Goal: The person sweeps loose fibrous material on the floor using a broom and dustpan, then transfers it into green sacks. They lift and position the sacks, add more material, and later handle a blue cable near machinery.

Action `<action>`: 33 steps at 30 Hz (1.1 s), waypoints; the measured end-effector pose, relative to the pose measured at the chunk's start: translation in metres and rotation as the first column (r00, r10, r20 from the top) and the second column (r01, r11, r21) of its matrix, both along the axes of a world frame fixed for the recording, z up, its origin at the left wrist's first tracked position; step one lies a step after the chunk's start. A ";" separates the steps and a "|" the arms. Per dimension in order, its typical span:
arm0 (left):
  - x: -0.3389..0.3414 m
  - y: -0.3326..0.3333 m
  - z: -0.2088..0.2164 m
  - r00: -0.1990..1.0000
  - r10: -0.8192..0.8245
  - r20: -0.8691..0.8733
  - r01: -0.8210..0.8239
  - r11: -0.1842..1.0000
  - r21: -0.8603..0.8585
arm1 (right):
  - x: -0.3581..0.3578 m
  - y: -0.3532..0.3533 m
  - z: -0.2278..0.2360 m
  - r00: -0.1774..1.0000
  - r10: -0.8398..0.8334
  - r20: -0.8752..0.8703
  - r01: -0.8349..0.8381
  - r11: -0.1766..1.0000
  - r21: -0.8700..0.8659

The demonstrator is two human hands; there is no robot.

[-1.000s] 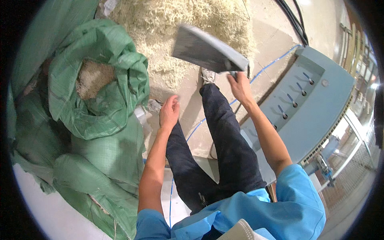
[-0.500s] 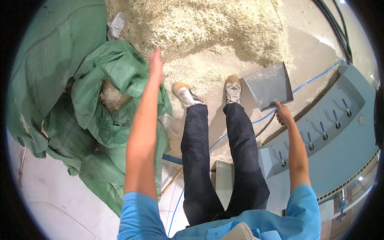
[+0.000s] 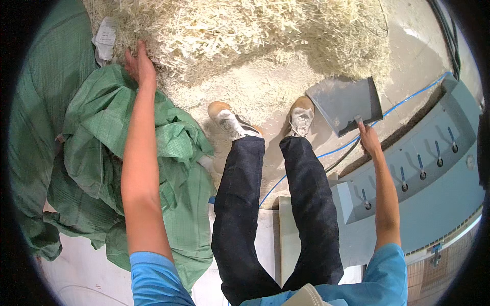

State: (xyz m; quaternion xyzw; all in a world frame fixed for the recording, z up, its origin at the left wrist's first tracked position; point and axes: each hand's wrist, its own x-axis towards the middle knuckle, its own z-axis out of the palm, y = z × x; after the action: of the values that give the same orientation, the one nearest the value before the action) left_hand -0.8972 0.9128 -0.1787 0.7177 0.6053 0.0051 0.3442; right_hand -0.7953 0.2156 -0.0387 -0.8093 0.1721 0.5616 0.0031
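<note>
Two bare hands. Right hand (image 3: 368,138), right of frame: fingers closed round the handle of the grey scoop (image 3: 347,104), which lies low right of centre, front edge at the shavings (image 3: 245,41). Left hand (image 3: 142,66), upper left: thumb spread off the fingers, nothing visibly gripped, between shavings and green sack (image 3: 112,122).

Risks: scoop corner sits right by the right shoe (image 3: 302,116), so a leftward swing could knock it. Blue hose (image 3: 332,152) runs just below the scoop; handle or foot could snag. Loose sack folds could slump if the left arm drags them.

Versus half a second ago: left hand further up-left, sack mouth now hidden, scoop roughly same spot.
</note>
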 end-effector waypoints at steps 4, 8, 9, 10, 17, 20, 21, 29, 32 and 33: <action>0.006 0.020 -0.013 0.969 0.126 0.211 -0.060 0.954 -0.294 | 0.035 0.037 -0.024 0.948 0.313 0.062 -0.312 0.950 -0.034; 0.030 0.004 -0.015 0.894 0.202 0.401 0.059 0.833 -0.549 | 0.087 0.114 -0.064 0.925 0.355 0.134 -0.372 0.916 0.147; 0.034 -0.007 -0.011 0.920 0.205 0.333 0.009 0.841 -0.541 | 0.099 0.142 -0.072 0.939 0.322 0.119 -0.339 0.923 0.183; 0.044 -0.018 -0.009 0.823 0.195 0.533 0.232 0.741 -0.630 | 0.107 0.171 -0.079 0.954 0.271 0.132 -0.298 0.907 0.297; 0.084 -0.090 -0.001 0.894 0.144 0.424 0.106 0.852 -0.513 | 0.140 0.308 -0.101 0.721 0.684 0.114 -0.693 0.709 0.131; 0.081 -0.111 0.013 0.914 0.121 0.388 0.070 0.893 -0.444 | 0.150 0.282 -0.094 0.849 0.435 0.302 -0.523 0.774 0.356; 0.079 -0.120 0.022 0.925 0.109 0.364 0.059 0.904 -0.423 | 0.154 0.269 -0.090 0.895 0.357 0.269 -0.438 0.819 0.370; 0.063 -0.172 0.138 0.999 0.020 -0.050 -0.038 0.921 -0.389 | 0.179 0.243 0.047 0.851 0.486 0.196 -0.520 0.832 0.195; 0.029 -0.172 0.166 0.752 0.599 0.277 -0.294 0.680 -0.672 | 0.164 0.282 0.125 0.681 0.694 0.234 -0.721 0.690 0.055; 0.017 -0.167 0.171 0.969 0.227 0.092 -0.176 0.906 -0.386 | 0.153 0.299 0.149 0.621 0.747 0.237 -0.783 0.604 0.148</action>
State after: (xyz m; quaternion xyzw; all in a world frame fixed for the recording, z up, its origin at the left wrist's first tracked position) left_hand -0.8799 0.7461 -0.0074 0.5702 0.6415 -0.0265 0.5124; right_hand -0.6423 0.5149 0.1104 -0.8381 -0.2605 0.4618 -0.1283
